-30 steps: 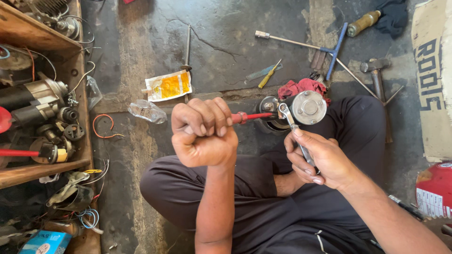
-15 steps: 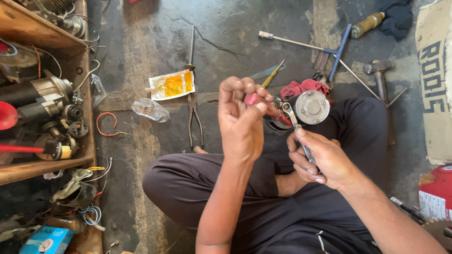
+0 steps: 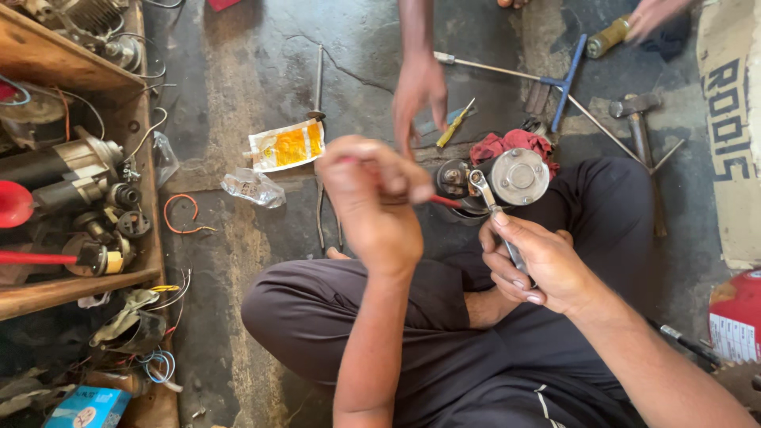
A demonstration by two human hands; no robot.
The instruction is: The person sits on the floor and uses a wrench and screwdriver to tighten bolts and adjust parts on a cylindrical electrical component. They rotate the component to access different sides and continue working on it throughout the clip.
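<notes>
A: Item one — left hand [image 3: 372, 208]?
B: Centre of frame, closed in a fist around a red-handled tool [image 3: 445, 201]; only a short red stretch shows past the fingers, pointing right toward the motor.

A: Item two — right hand [image 3: 533, 260]?
B: Lower right of centre, fingers wrapped on the shaft of a metal wrench [image 3: 490, 203]. The wrench head sits on the front of the motor.

A: Item three, the motor?
B: A small cylindrical starter motor [image 3: 507, 179], grey metal with a round end plate, right of centre, resting above the person's dark-trousered knee. A red rag [image 3: 501, 145] lies just behind it, touching.

A: Other hands?
B: A co-worker's hand [image 3: 418, 93] reaches down from the top edge, fingers loosely spread, holding nothing, above the motor. A second co-worker's hand [image 3: 652, 13] shows at the upper right corner; its grip I cannot tell.

A: Floor items?
B: On the concrete floor [image 3: 238, 71]: a yellow packet [image 3: 287, 146] and a clear plastic bag [image 3: 252, 188] left of centre, a yellow-handled screwdriver [image 3: 455, 124] near the upper hand, a blue-handled T-wrench [image 3: 555, 79] and a hammer [image 3: 640, 127] upper right.

A: Left edge?
B: A wooden shelf [image 3: 55, 59] holding motor parts and wires.
</notes>
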